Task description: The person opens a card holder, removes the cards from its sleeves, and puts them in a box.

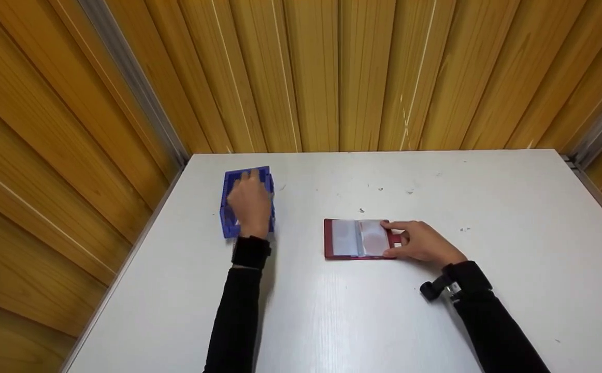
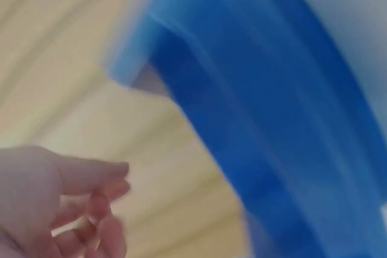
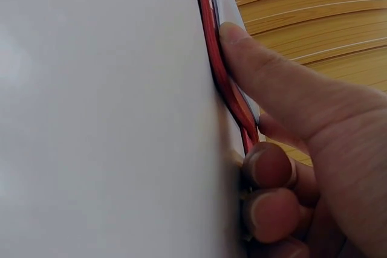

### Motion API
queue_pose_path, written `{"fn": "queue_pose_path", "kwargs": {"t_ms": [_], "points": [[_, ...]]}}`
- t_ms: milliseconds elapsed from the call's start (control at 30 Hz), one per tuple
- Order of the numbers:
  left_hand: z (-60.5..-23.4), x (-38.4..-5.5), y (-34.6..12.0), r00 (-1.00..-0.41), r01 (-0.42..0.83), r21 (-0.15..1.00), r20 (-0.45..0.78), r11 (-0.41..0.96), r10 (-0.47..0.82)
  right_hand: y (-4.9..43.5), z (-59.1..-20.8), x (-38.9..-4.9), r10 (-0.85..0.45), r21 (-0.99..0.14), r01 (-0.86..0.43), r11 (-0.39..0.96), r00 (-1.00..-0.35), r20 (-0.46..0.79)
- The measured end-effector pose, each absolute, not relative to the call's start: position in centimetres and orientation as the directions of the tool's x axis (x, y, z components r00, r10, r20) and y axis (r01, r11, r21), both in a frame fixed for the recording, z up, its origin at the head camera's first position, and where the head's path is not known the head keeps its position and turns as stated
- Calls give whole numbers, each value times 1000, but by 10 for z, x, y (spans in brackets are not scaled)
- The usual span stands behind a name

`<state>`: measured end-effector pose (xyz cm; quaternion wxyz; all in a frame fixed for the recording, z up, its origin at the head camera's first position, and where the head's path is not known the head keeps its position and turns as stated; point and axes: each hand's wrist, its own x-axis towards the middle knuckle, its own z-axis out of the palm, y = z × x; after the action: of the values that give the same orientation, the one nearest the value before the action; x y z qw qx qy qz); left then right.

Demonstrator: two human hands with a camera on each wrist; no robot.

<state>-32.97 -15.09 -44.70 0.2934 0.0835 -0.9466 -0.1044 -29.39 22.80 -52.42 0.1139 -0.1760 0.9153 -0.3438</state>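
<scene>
A small red card holder [image 1: 328, 239] lies opened flat on the white table, showing clear plastic sleeves with a round pale shape under the right one. My right hand [image 1: 425, 242] grips its right edge, thumb and a finger at the two corners. In the right wrist view the thumb [image 3: 266, 67] presses along the red cover [image 3: 221, 67]. My left hand [image 1: 251, 202] is over a blue plastic basket [image 1: 227, 220], hiding much of its inside. The left wrist view shows loosely bent fingers [image 2: 91, 176] with nothing visible between them, beside the blurred basket wall [image 2: 242, 101].
The white table [image 1: 363, 316] carries small dark marks. Wood-patterned panels [image 1: 311, 77] rise behind it and at the left, joined by a grey metal post [image 1: 130, 67]. Something whitish shows low in the basket, too small to identify.
</scene>
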Motion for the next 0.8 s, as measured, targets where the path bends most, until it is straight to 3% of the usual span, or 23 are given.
{"fn": "queue_pose_path", "kwargs": {"t_ms": [67,167,233,333,433,800], "points": [[-448,-327,-134,-856,99,278,514,956,-61,228,-524,-293,-400,-670,-246,700,-912,-84],[-457,-323,-110,-904,347,336,367,875,218,229,-525,-293,-399,-672,-243,700,-913,-85],[-467,-320,-97,-896,442,380,229,812,380,229,-526,-292,-399,-669,-240,703,-913,-91],[-483,-316,-82,-853,494,409,60,767,518,230,-526,-292,-404,-660,-247,710,-910,-93],[-492,-313,-74,-837,494,411,-12,766,547,230,-525,-293,-402,-651,-250,717,-911,-93],[-493,-308,-72,-840,496,358,-31,791,541,226,-524,-293,-431,-632,-311,710,-901,-40]]}}
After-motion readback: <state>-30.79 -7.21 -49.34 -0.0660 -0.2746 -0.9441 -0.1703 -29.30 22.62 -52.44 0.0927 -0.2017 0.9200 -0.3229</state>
